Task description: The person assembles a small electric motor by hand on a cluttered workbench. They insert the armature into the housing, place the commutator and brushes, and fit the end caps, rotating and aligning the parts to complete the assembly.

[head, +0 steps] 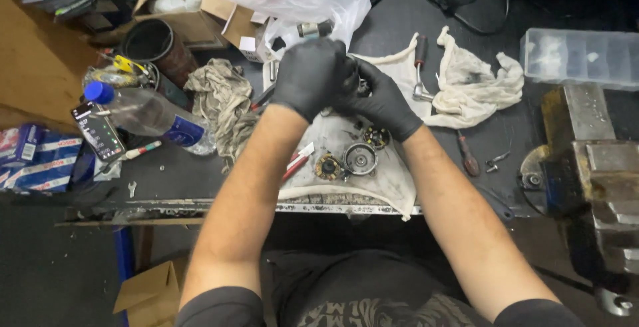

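Both my hands wear black gloves and meet over a dirty white cloth (393, 180) on the dark workbench. My left hand (310, 76) is closed over a small metal part that it mostly hides. My right hand (382, 100) grips the same part from the right side. Below the hands on the cloth lie a round metal housing (360, 158), a small wound coil piece (328, 166) and a round ring part (377, 136). A red-handled tool (297, 162) lies at the cloth's left edge.
A plastic water bottle (148, 115), a phone (98, 131) and a crumpled rag (223, 100) sit left. A ratchet wrench (419, 67), another rag (476, 80) and a screwdriver (467, 156) lie right. A bench vise (592, 167) and a clear plastic box (582, 57) stand far right.
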